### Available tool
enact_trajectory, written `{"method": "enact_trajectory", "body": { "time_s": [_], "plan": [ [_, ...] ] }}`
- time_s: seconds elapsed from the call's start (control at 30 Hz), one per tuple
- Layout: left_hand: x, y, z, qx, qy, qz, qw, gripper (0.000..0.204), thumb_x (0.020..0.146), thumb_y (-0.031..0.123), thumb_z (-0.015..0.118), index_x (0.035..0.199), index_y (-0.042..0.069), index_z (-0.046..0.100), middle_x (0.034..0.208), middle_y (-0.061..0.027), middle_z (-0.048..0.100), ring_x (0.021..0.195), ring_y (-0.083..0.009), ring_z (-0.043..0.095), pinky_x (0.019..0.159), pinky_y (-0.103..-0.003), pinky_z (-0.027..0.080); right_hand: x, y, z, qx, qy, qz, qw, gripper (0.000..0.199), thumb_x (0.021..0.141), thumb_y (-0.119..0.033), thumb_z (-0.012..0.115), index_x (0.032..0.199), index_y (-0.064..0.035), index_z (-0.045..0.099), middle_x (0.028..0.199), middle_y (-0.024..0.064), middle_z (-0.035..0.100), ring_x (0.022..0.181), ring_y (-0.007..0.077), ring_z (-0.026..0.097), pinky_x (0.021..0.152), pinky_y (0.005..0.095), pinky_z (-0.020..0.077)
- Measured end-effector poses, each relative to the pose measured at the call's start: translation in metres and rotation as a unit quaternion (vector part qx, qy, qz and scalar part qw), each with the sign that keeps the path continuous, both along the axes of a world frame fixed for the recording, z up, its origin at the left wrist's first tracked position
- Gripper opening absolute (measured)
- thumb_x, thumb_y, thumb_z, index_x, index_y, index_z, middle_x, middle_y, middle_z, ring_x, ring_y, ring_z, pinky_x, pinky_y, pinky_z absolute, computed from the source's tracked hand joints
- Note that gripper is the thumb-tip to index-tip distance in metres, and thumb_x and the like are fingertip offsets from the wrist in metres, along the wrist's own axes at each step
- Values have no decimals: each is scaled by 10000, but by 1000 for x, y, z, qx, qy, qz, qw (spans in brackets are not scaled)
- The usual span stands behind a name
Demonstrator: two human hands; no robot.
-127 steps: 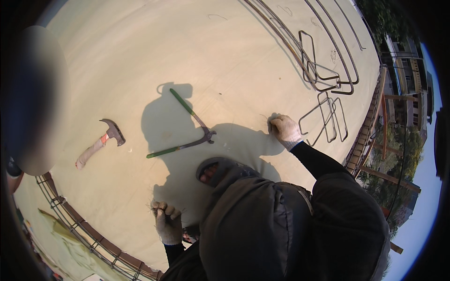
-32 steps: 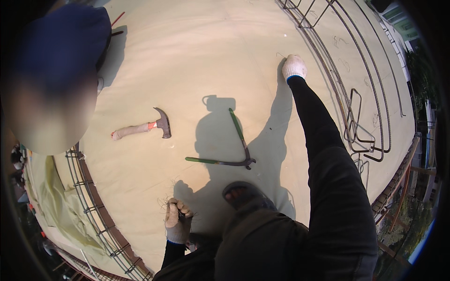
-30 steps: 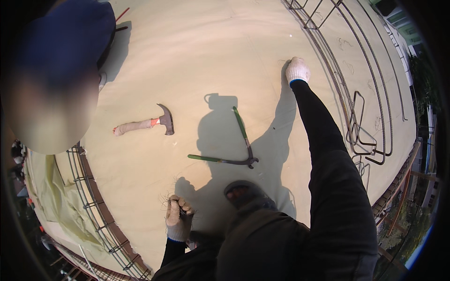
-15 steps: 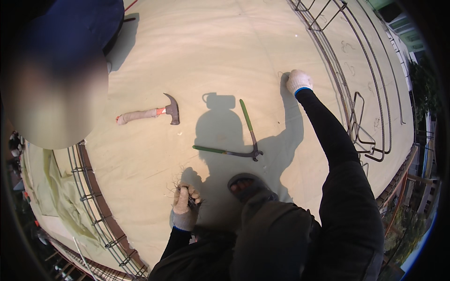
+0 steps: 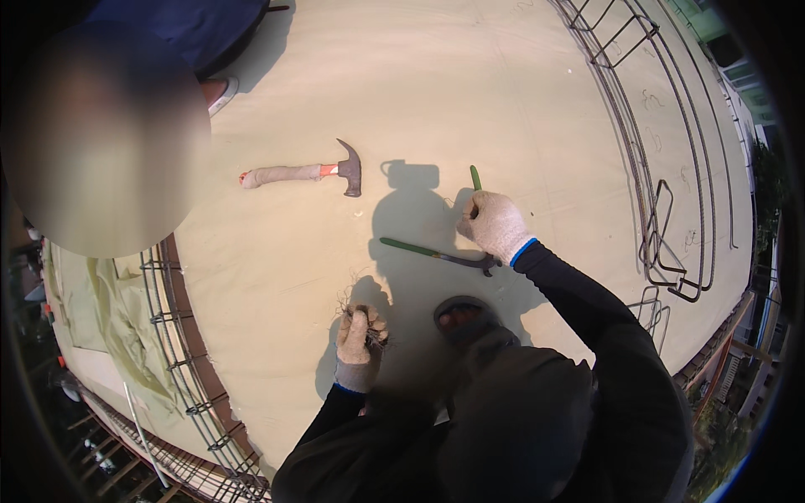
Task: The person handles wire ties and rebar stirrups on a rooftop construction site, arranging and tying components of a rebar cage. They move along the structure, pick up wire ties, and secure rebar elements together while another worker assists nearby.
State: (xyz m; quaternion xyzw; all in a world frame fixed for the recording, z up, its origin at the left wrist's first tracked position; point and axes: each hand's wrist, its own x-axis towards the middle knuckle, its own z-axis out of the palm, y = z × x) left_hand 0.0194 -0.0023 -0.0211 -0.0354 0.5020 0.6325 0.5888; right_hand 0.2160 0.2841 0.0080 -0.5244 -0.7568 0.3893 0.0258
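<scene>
A: What differs from the frame half a second earlier?
B: The right hand is drawn in from the upper right and is now over the end-cutting pincers. It covers most of one green handle, which was fully visible before. Contact between hand and pincers cannot be confirmed.

A: State the grip of each hand.
B: Right: fingers together, pinched on a single thin wire that projects from the fingertips. Left hand: fingers closed around a wire bundle, loose ends protruding on both sides. The strands are too fine to count. Both hands wear pale knit gloves.

A: Give the tool count and positions.
B: Two. One pair of pincers lies with its two handles spread, its head just below the right hand. One claw hammer, handle wrapped in cloth, lies to the left of the pincers, apart from them. Both rest on the cream sheet.

A: Identify the surrounding items.
B: Bent steel bars lie at the right. One long rebar cage runs along the left edge. One co-worker's foot shows at upper left.
</scene>
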Motion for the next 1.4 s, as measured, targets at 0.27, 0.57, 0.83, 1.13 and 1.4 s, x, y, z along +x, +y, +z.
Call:
{"method": "enact_trajectory", "body": {
  "time_s": [0.27, 0.57, 0.83, 1.13, 1.4],
  "plan": [
    [13, 7, -18, 73, 126, -30, 989, 324, 1061, 244, 658, 1322, 68, 584, 1073, -31, 646, 916, -128, 613, 781, -295, 516, -76, -130, 11, -99, 123, 267, 951, 219, 820, -227, 715, 858, -12, 724, 866, 200, 715, 797, 405, 687, 752, 468, 560],
    [-3, 6, 11, 50, 7, -3, 999, 319, 1091, 441, 573, 1069, 129, 514, 900, -6, 472, 765, -142, 469, 667, -289, 404, 95, -127, 5, -83, 6, 0, 997, 274, 934, -253, 652, 968, 8, 726, 888, 189, 727, 821, 366, 718, 772, 453, 561],
    [6, -10, 30, -2, 45, -45, 998, 277, 1128, 398, 484, 1134, 122, 498, 952, -13, 480, 854, -146, 470, 760, -314, 410, 377, -340, -26, -393, -298, 213, 844, 359, 935, -369, 609, 912, -50, 772, 971, 217, 744, 950, 408, 714, 861, 503, 548],
    [2, -12, 26, -3, 28, -39, 999, 273, 1129, 400, 492, 1117, 127, 509, 963, -9, 483, 864, -138, 474, 776, -308, 408, 83, -248, 149, -44, -369, 151, 916, 291, 944, -279, 606, 976, -13, 721, 951, 198, 706, 908, 374, 685, 802, 490, 532],
    [0, -13, 18, 22, 8, -33, 999, 209, 1128, 311, 498, 1109, 107, 536, 918, 6, 490, 822, -115, 466, 738, -294, 394, -74, -187, 233, 197, -530, 22, 825, 244, 951, -198, 604, 1032, 20, 676, 933, 180, 673, 870, 344, 660, 749, 479, 517]
  ]
}}
